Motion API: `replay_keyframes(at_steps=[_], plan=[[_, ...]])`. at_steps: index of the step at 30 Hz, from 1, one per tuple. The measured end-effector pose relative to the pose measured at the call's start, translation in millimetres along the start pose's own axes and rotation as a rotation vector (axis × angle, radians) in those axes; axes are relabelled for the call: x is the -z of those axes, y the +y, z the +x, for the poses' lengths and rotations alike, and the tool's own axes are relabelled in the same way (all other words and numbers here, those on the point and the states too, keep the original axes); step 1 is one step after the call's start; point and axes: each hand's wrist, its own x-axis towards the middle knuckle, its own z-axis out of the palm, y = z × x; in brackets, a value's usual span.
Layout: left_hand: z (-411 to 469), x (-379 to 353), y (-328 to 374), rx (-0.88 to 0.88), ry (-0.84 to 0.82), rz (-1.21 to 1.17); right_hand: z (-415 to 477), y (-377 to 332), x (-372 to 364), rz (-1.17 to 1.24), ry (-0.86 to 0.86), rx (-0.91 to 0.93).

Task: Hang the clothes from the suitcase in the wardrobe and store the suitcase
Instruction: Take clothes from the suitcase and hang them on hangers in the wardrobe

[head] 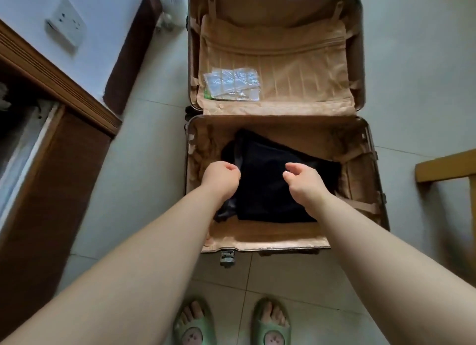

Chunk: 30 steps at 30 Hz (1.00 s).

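Observation:
An open hard-shell suitcase [365,149] with tan lining lies flat on the tiled floor in front of me. Folded dark clothes [268,190] lie in its near half. My left hand [222,176] hovers over the clothes' left edge with its fingers loosely curled, holding nothing. My right hand [302,178] hovers above the clothes' right part, fingers also loosely curled and empty. Whether either hand touches the fabric I cannot tell. The wooden wardrobe [51,149] stands at the left with its sliding door open a gap.
A clear plastic packet [231,83] lies on the zipped divider in the suitcase's far half. A wooden furniture edge [443,168] juts in at the right. A wall socket [67,23] sits at upper left. My feet in green slippers [195,326] stand just before the suitcase.

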Motion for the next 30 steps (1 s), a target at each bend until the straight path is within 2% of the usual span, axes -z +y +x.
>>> replay_keyframes(at_steps=[7,11,15,19,24,27,30], plan=[[77.9,-50.0,-44.7,-0.005,-0.02,0.048,95.9,55.4,-23.4,-0.188,-0.04,-0.044],[108.3,-72.9,-59.8,0.018,-0.004,0.022,140.9,75.8,-34.6,-0.467,0.044,-0.021],[121.7,-89.6,-71.3,0.017,0.02,0.004,166.3,91.8,-44.3,-0.48,-0.017,-0.032],[124.6,-97.6,-82.4,0.036,0.019,0.029,173.8,106.5,-50.2,-0.641,-0.034,-0.031],[103.2,-98.1,-76.4,0.087,-0.014,0.043,154.0,111.1,-40.6,-0.473,-0.088,-0.049],[85.9,-94.9,-62.7,0.09,-0.052,0.107,131.3,107.3,-29.4,-0.204,-0.162,-0.012],[62.1,-88.6,-40.1,0.094,-0.084,0.18,103.3,94.3,-19.2,0.04,-0.151,-0.007]])
